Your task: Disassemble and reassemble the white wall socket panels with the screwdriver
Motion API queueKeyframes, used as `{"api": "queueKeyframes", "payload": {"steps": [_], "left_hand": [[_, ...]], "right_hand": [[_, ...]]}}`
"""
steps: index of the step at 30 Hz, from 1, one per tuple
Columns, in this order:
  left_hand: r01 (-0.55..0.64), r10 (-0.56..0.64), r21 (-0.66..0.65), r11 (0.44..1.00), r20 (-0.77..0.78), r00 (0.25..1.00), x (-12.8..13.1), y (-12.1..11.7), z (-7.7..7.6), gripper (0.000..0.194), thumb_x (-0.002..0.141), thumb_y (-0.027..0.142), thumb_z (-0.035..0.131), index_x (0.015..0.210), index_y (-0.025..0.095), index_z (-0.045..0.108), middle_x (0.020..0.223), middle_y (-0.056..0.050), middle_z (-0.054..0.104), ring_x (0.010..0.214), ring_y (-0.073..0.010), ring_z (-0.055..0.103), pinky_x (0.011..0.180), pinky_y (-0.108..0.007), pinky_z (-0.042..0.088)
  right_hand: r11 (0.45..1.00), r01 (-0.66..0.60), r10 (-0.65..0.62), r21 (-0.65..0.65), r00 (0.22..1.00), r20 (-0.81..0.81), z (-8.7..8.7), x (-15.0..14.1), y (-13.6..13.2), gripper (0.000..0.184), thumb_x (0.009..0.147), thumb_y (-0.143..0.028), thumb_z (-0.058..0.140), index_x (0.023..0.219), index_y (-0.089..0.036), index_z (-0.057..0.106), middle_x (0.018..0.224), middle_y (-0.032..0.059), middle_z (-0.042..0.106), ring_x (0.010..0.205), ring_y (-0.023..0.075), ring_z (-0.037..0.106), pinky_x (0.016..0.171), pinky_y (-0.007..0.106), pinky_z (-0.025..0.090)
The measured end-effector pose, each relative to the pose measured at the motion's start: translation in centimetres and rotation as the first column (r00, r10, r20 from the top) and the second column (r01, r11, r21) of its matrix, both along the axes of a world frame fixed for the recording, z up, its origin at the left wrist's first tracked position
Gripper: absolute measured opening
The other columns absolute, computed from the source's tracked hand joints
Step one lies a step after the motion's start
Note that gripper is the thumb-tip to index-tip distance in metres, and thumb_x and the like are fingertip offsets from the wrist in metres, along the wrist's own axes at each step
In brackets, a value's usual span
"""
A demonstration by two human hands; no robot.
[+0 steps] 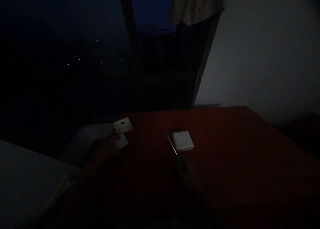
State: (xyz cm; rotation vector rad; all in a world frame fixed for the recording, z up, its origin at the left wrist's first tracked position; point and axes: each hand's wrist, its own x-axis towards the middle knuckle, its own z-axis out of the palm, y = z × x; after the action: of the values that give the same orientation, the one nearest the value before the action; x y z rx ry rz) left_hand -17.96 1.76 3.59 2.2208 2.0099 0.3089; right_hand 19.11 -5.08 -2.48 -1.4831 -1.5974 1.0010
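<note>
My right hand is closed round the green handle of a screwdriver, whose thin metal shaft points away and to the left. Just beyond this hand, beside the shaft, a white wall socket lies face up with its slots showing. Over the table's left edge, my left hand grips a small white plate, its fingers partly lost in the dark. A second white piece, a switch-plate-like cover with a dark rectangular opening, lies right behind that plate.
The reddish-brown table stretches to the right. Behind it is a dark window with a cloth hanging at its top right. A pale wall rises on the right. The scene is very dim.
</note>
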Motion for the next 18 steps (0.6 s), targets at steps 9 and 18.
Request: {"api": "queueKeyframes", "payload": {"steps": [9,18], "left_hand": [[0.089,-0.07,0.162,0.983,-0.122,0.99,-0.2,-0.9,-0.6,0.034,0.078,0.025,0.051,0.11,0.018,0.058,0.14,-0.015,0.045,0.123,-0.0382,0.046,0.095,-0.053,0.044],[0.195,-0.185,0.283,0.939,-0.062,0.981,8.0,-2.7,-2.5,0.031,0.088,0.019,0.041,0.113,0.019,0.06,0.132,-0.012,0.049,0.123,-0.0314,0.047,0.101,-0.049,0.043]], "right_hand": [[1.0,0.02,-0.02,0.002,0.999,-0.025,0.2,-0.1,0.0,0.028,0.082,-0.034,0.053,0.101,-0.019,0.065,0.089,0.0053,0.069,0.076,0.0183,0.062,0.069,0.027,0.048],[0.98,0.197,-0.197,-0.017,0.973,-0.123,0.0,1.5,0.3,0.031,0.081,-0.046,0.056,0.09,-0.017,0.065,0.075,0.0018,0.066,0.067,0.0172,0.059,0.058,0.024,0.046]]}}
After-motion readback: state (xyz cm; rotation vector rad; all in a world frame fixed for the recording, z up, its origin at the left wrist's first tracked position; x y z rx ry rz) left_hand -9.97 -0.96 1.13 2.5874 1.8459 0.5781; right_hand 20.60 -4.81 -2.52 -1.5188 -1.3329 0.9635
